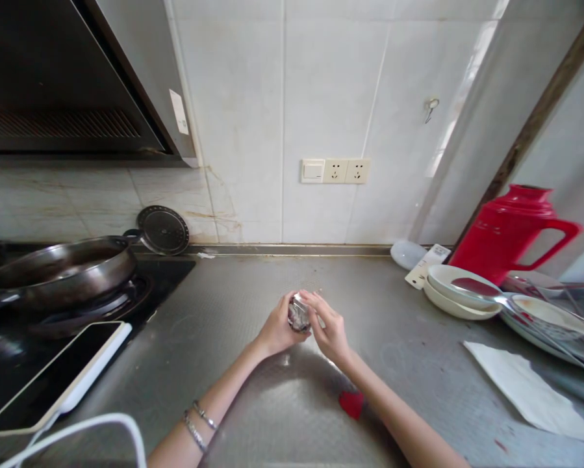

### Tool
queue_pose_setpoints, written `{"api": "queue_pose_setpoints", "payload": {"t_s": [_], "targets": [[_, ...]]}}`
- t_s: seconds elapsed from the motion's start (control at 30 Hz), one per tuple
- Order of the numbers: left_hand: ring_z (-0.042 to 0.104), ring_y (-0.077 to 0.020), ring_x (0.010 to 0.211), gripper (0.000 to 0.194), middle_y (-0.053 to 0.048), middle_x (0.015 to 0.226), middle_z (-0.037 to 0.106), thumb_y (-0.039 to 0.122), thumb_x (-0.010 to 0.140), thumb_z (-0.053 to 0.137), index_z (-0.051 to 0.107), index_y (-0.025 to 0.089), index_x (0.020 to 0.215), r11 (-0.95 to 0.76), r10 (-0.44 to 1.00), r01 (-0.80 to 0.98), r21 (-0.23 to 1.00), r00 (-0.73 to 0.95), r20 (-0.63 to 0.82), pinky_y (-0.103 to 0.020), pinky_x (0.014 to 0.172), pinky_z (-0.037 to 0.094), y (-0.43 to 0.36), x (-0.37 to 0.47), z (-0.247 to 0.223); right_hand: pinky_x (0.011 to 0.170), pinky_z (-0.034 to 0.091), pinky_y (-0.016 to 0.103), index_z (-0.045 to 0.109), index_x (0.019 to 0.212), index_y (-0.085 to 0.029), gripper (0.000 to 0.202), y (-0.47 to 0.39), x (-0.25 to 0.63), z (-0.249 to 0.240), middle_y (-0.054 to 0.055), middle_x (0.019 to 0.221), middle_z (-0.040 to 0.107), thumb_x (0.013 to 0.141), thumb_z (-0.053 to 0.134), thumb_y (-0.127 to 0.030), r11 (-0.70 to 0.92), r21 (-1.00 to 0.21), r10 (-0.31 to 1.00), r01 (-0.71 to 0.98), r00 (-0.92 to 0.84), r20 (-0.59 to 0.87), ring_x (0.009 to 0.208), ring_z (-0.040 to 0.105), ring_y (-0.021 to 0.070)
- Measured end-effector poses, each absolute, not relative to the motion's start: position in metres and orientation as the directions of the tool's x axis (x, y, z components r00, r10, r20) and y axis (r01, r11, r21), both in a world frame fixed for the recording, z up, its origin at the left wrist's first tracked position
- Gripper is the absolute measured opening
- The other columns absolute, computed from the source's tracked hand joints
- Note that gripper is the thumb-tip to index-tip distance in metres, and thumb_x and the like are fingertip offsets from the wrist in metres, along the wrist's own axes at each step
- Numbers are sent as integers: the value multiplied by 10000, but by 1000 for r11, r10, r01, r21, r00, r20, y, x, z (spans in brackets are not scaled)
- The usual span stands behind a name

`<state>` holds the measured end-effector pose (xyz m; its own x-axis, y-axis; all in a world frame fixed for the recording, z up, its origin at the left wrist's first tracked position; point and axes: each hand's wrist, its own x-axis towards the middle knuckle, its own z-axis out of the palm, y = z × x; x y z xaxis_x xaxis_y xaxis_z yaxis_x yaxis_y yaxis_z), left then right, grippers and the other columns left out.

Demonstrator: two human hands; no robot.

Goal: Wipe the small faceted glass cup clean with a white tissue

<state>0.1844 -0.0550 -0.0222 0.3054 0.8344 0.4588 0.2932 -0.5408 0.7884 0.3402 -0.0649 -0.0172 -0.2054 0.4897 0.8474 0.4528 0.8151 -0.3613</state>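
Near the middle of the metal counter [253,286], my left hand [277,330] is wrapped round a small round silvery object [299,313], holding it from the left and below. My right hand [329,327] meets it from the right, its bent fingers against the object's top and right side. What the object is cannot be made out. A small red piece [351,404] lies on the counter beside my right forearm.
At left are a pan [62,276] on the stove, a black disc [164,230] against the wall, a phone [58,374] and a white cable [101,421]. At right stand a red jug [503,231], stacked bowls [462,302], plates [530,335] and a white paper [528,390].
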Motion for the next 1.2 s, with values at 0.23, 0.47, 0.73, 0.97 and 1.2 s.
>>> {"api": "queue_pose_setpoints", "payload": {"t_s": [0.23,0.47,0.73,0.97,1.2], "targets": [[647,-209,947,795,-69,1080,640,234,579,802,342,203,1227,-438,896,194,878,174,408,-323,843,502,-50,182,-18,1015,486,472,538,1299,-261,397,-60,341,-29,68,1191,673,933,446,-137,838,-307,435,451,-211,876,1120,631,221],[657,-180,844,782,-37,985,654,225,549,814,363,198,1188,-355,933,192,915,128,336,-300,783,514,-50,181,-6,1005,499,440,519,1322,-260,405,-56,342,-28,72,1222,655,951,407,-145,789,-380,483,482,-106,869,1159,605,219],[646,-225,960,763,-101,1090,660,205,551,815,415,177,1200,-354,931,198,914,169,324,-328,843,500,-45,181,-19,1064,423,486,408,1409,-257,523,-62,339,-31,108,1364,539,922,438,-69,865,-189,364,464,-322,874,1290,480,231],[643,-226,983,785,-81,1103,663,225,542,838,447,183,1221,-337,914,98,936,274,300,-327,853,507,-52,188,-18,1072,402,514,524,1316,-258,409,-61,337,-29,93,1328,576,945,415,-126,830,-362,478,424,-209,853,1245,530,234],[652,-210,947,791,-67,1064,667,232,514,857,443,181,1186,-287,940,55,956,205,271,-320,841,511,-45,184,-19,1070,406,526,563,1272,-273,370,-66,337,-26,77,1281,616,948,434,-150,827,-421,509,373,-177,843,1198,574,233]]}}
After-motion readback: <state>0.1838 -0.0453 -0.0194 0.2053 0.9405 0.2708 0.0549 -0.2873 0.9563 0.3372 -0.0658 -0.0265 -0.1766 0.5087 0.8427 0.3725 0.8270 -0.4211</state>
